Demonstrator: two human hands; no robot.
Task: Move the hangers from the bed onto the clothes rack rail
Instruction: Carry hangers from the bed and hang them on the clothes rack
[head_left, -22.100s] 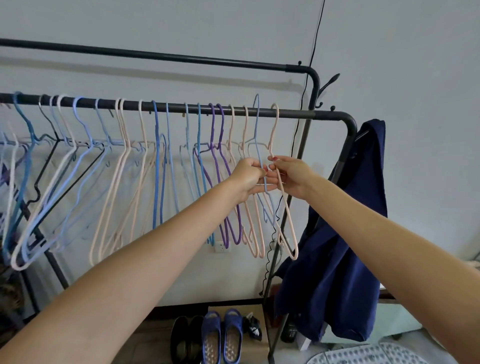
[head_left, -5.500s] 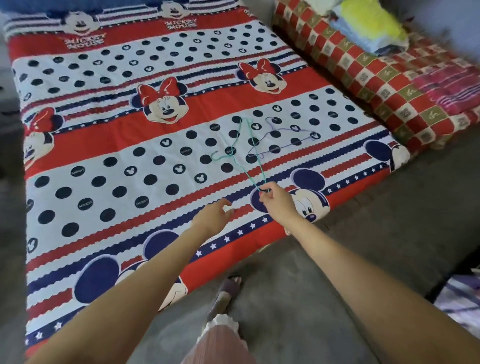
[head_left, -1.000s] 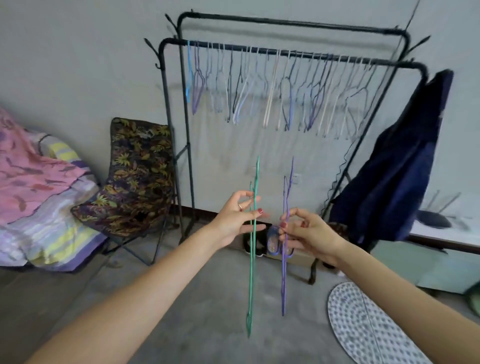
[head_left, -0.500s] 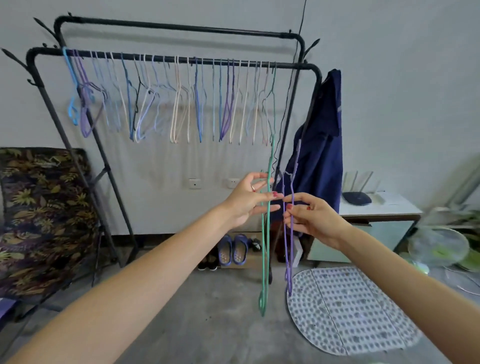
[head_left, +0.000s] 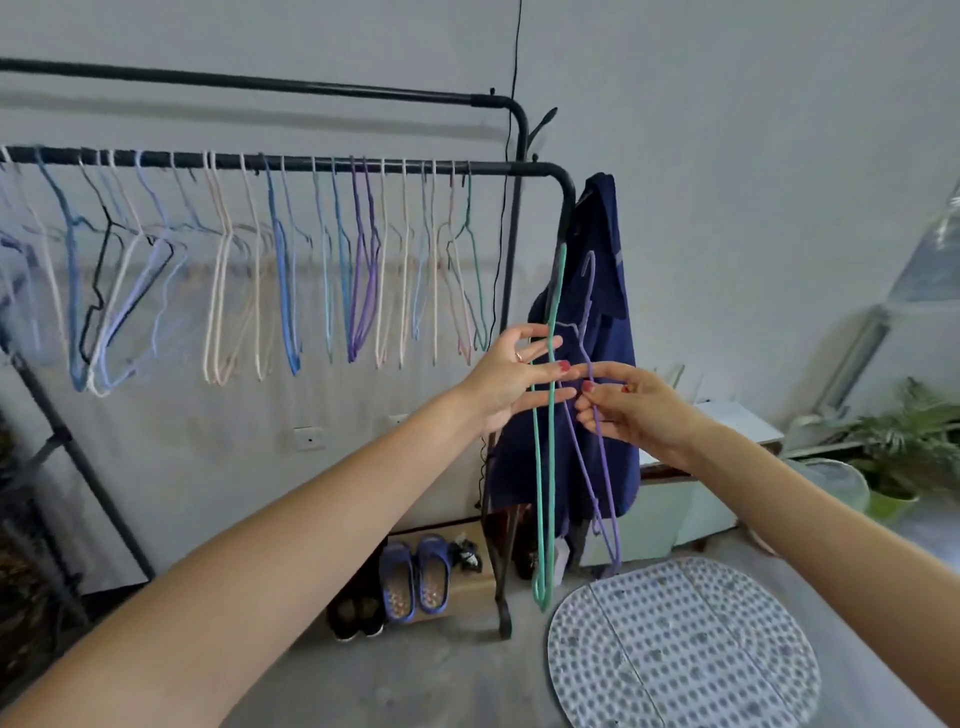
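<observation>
I hold two hangers out in front of me at the centre of the frame, both seen nearly edge-on with their long axes running up and down. The green hanger (head_left: 546, 467) passes between the fingers of my left hand (head_left: 511, 376), which are mostly straight and spread, pinching the wire lightly; its hook end points up toward the bend of the rail and its rounded shoulder end hangs low, near the mat (head_left: 680, 649) on the floor. Just to its right, my right hand (head_left: 631, 410) pinches the purple hanger (head_left: 597, 447) between curled fingertips; its hook also points up, its lower end hanging a little higher than the green one's. The two hands nearly touch.

The clothes rack rail (head_left: 291, 163) runs across the upper left of the frame, carrying a row of pastel hangers (head_left: 280, 270) that hang with hooks up. A navy garment (head_left: 597, 322) hangs off the rack's right end, behind the two hangers I hold. Slippers (head_left: 413, 577) sit under the rack.
</observation>
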